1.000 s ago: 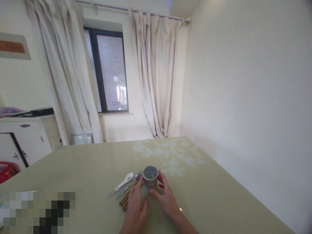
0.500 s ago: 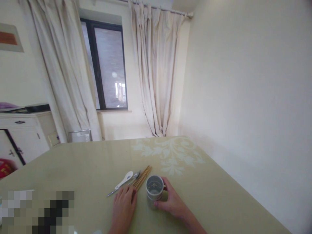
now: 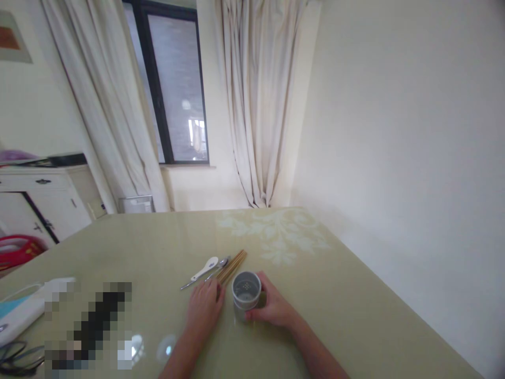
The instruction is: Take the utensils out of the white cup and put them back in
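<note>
In the head view, the right hand (image 3: pixel 274 305) has its fingers closed on the right side of a grey cup (image 3: pixel 245 306), which stands upright on the table (image 3: pixel 355 316). The left hand (image 3: pixel 205 306) lies over the near ends of wooden chopsticks (image 3: pixel 235 263); whether its fingers grip them I cannot tell. A white spoon (image 3: pixel 205 267) lies just beside.

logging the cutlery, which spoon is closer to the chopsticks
The metal spoon, lying right beside the chopsticks; the white spoon is on its other side, farther from them.
</note>
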The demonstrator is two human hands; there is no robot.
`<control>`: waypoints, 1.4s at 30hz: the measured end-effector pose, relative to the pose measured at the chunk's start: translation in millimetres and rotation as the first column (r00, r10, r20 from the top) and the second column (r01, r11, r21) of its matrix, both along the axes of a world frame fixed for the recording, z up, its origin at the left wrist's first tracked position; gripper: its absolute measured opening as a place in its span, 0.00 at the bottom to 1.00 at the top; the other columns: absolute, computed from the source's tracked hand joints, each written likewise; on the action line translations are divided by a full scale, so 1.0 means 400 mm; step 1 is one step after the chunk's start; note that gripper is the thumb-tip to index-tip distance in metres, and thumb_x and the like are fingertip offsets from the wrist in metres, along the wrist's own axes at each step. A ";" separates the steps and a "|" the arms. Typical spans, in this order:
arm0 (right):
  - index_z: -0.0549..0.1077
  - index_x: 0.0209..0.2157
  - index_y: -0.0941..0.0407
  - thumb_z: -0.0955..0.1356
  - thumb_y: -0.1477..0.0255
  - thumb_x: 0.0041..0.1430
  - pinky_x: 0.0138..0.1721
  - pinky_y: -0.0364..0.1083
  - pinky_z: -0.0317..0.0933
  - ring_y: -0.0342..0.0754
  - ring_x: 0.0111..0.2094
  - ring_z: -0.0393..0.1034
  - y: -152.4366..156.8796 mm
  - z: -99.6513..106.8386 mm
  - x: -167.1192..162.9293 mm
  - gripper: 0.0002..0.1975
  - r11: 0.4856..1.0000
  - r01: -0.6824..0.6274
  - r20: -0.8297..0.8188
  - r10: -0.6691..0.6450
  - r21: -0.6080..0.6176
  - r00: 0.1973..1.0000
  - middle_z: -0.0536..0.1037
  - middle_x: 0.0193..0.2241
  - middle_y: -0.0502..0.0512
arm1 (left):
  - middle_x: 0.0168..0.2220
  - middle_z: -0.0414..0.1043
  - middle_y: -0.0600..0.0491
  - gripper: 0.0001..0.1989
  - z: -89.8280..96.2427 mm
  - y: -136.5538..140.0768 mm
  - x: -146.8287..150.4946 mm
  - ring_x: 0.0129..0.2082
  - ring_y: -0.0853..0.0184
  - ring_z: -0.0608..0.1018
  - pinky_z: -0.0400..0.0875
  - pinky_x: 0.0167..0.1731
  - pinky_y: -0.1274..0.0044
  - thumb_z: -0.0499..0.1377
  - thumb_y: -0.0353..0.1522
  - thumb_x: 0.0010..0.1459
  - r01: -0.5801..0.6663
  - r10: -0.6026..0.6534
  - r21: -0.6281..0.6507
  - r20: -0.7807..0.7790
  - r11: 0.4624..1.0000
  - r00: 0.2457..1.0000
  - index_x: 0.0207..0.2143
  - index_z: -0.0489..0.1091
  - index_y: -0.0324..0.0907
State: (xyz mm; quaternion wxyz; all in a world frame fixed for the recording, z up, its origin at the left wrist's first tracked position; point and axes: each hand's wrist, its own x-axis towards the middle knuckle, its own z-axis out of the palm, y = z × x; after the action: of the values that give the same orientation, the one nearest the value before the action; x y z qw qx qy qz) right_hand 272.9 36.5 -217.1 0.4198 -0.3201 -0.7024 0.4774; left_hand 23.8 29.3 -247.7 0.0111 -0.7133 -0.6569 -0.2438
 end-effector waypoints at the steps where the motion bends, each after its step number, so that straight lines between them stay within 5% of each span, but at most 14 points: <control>1: 0.77 0.55 0.54 0.85 0.54 0.43 0.55 0.56 0.68 0.60 0.52 0.75 0.000 -0.004 -0.003 0.40 1.000 0.017 -0.006 -0.017 0.011 1.000 0.80 0.50 0.58 | 0.35 0.81 0.48 0.12 0.002 -0.001 0.002 0.40 0.54 0.82 0.72 0.45 0.66 0.53 0.35 0.68 0.008 -0.008 0.016 0.007 1.000 1.000 0.33 0.74 0.46; 7: 0.74 0.59 0.53 0.84 0.43 0.37 0.59 0.58 0.65 0.64 0.57 0.73 0.006 -0.020 -0.007 0.51 0.996 0.093 -0.040 -0.092 0.008 0.995 0.79 0.56 0.62 | 0.36 0.81 0.47 0.14 0.024 -0.004 0.018 0.40 0.55 0.83 0.74 0.44 0.66 0.49 0.38 0.70 -0.007 -0.013 0.086 0.232 0.996 0.973 0.36 0.72 0.46; 11: 0.72 0.64 0.52 0.68 0.31 0.54 0.60 0.58 0.65 0.63 0.60 0.73 0.006 -0.023 0.002 0.49 0.992 0.121 -0.112 -0.116 0.041 0.987 0.78 0.59 0.64 | 0.37 0.83 0.48 0.16 0.037 -0.010 0.032 0.36 0.55 0.85 0.76 0.35 0.68 0.46 0.42 0.73 -0.093 0.059 0.054 0.447 0.994 0.893 0.43 0.70 0.46; 13: 0.76 0.60 0.52 0.62 0.33 0.63 0.59 0.56 0.66 0.60 0.57 0.74 0.000 -0.015 0.003 0.42 0.966 0.250 -0.137 -0.240 0.061 0.961 0.80 0.56 0.63 | 0.37 0.84 0.47 0.17 0.037 -0.015 0.036 0.35 0.55 0.85 0.77 0.34 0.68 0.46 0.43 0.73 -0.111 0.034 0.126 0.499 0.986 0.866 0.45 0.70 0.45; 16: 0.81 0.51 0.52 0.61 0.40 0.71 0.57 0.55 0.66 0.58 0.51 0.75 -0.018 0.024 -0.008 0.33 0.862 0.491 -0.178 -0.467 0.124 0.866 0.82 0.48 0.61 | 0.38 0.84 0.45 0.20 0.031 -0.024 0.039 0.37 0.57 0.86 0.79 0.39 0.67 0.47 0.45 0.74 -0.045 -0.129 0.342 0.471 0.939 0.872 0.45 0.73 0.44; 18: 0.81 0.49 0.52 0.63 0.46 0.73 0.57 0.55 0.66 0.58 0.51 0.75 -0.035 0.068 -0.024 0.26 0.825 0.533 -0.187 -0.503 0.188 0.844 0.82 0.47 0.61 | 0.38 0.84 0.44 0.20 0.025 -0.029 0.044 0.40 0.58 0.86 0.80 0.43 0.67 0.48 0.45 0.74 0.057 -0.262 0.468 0.385 0.882 0.885 0.44 0.75 0.44; 21: 0.81 0.49 0.52 0.67 0.53 0.73 0.55 0.54 0.68 0.56 0.49 0.75 -0.059 0.138 -0.053 0.19 0.853 0.474 -0.177 -0.443 0.219 0.879 0.82 0.47 0.60 | 0.36 0.84 0.46 0.20 0.020 -0.038 0.054 0.38 0.60 0.86 0.80 0.43 0.69 0.49 0.45 0.75 0.200 -0.387 0.519 0.282 0.831 0.878 0.43 0.77 0.45; 26: 0.81 0.42 0.54 0.70 0.54 0.70 0.46 0.50 0.72 0.54 0.40 0.78 -0.067 0.206 -0.072 0.17 0.956 0.284 -0.200 -0.266 0.069 0.943 0.83 0.36 0.56 | 0.37 0.84 0.47 0.21 0.019 -0.054 0.058 0.37 0.61 0.85 0.79 0.42 0.69 0.48 0.46 0.75 0.236 -0.413 0.495 0.286 0.836 0.864 0.46 0.77 0.46; 30: 0.79 0.41 0.54 0.71 0.51 0.68 0.42 0.50 0.73 0.53 0.36 0.78 -0.050 0.242 -0.033 0.19 0.876 0.471 -0.304 -0.424 0.100 0.853 0.82 0.33 0.56 | 0.43 0.83 0.43 0.27 0.038 -0.043 0.041 0.41 0.59 0.84 0.79 0.44 0.67 0.42 0.47 0.75 0.084 -0.283 0.452 0.395 0.888 0.874 0.51 0.75 0.42; 33: 0.80 0.41 0.54 0.71 0.50 0.67 0.41 0.51 0.74 0.53 0.36 0.78 -0.032 0.266 0.005 0.20 0.807 0.568 -0.281 -0.515 0.162 0.810 0.83 0.35 0.58 | 0.40 0.82 0.46 0.19 0.052 -0.020 0.022 0.42 0.57 0.83 0.77 0.46 0.66 0.47 0.41 0.74 -0.012 -0.119 0.341 0.358 0.940 0.926 0.44 0.76 0.45; 38: 0.81 0.35 0.54 0.72 0.51 0.65 0.34 0.49 0.71 0.53 0.30 0.78 -0.009 0.246 0.021 0.19 0.862 0.476 -0.026 -0.479 0.173 0.877 0.84 0.29 0.56 | 0.41 0.83 0.45 0.15 0.035 -0.002 0.002 0.45 0.53 0.82 0.75 0.48 0.64 0.51 0.35 0.68 -0.008 -0.002 0.122 0.081 0.993 0.997 0.38 0.78 0.46; 42: 0.80 0.32 0.54 0.69 0.52 0.67 0.33 0.48 0.69 0.52 0.28 0.77 0.003 0.198 0.001 0.21 0.886 0.447 0.049 -0.455 0.124 0.889 0.84 0.29 0.56 | 0.42 0.83 0.46 0.14 0.020 -0.005 0.000 0.48 0.54 0.82 0.74 0.50 0.66 0.52 0.33 0.68 -0.036 0.036 -0.001 0.006 0.999 0.999 0.39 0.78 0.46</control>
State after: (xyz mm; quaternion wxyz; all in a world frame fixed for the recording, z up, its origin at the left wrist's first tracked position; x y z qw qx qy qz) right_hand 273.2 37.8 -138.1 0.5090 -0.4690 -0.6494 0.3150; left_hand 24.0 27.3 -239.5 0.0133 -0.7006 -0.6700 -0.2452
